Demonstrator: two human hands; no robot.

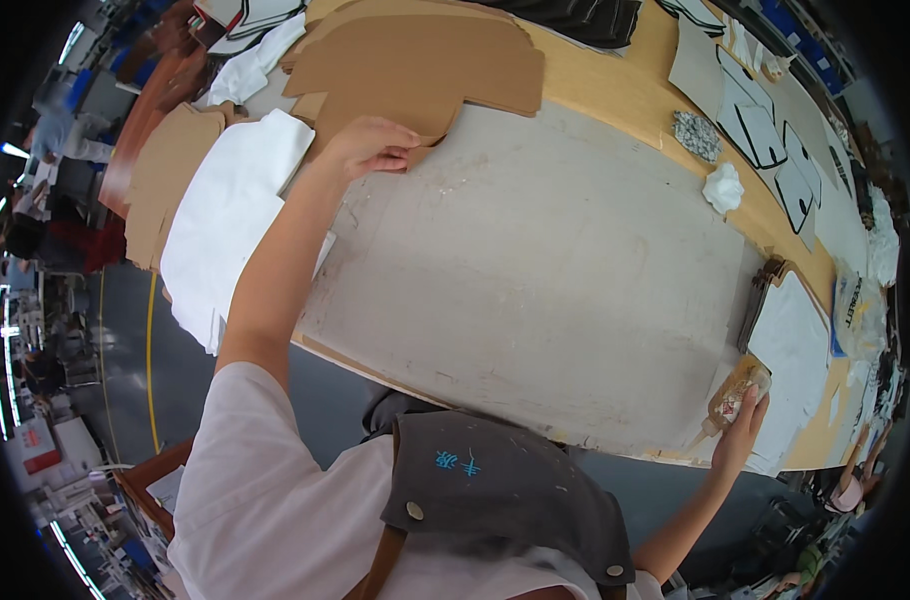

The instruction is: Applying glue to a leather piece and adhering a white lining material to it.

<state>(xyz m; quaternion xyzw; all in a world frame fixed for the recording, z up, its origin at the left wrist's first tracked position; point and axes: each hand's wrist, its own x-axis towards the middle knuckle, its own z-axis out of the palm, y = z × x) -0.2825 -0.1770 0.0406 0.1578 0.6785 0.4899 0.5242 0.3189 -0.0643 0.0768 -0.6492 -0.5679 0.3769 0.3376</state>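
Observation:
My left hand (370,148) reaches to the far left of the grey board (545,270), its fingers closed on the near corner of a brown cardboard piece (405,75). That corner bends up slightly at the fingertips, and the piece lies on a stack of similar cut shapes. At the right near edge, my right hand (743,425) is wrapped round a yellowish squeeze bottle (740,392), probably glue, tilted with its narrow nozzle toward the board's edge. White cut sheets (230,210) lie under and beside my left forearm.
More brown cardboard shapes (170,175) sit at the left. A crumpled white wad (723,188) and a grey speckled lump (696,136) rest beyond the board's right side. Black-edged white pieces (760,135) lie farther right; a clipboard with paper (790,330) is near the bottle.

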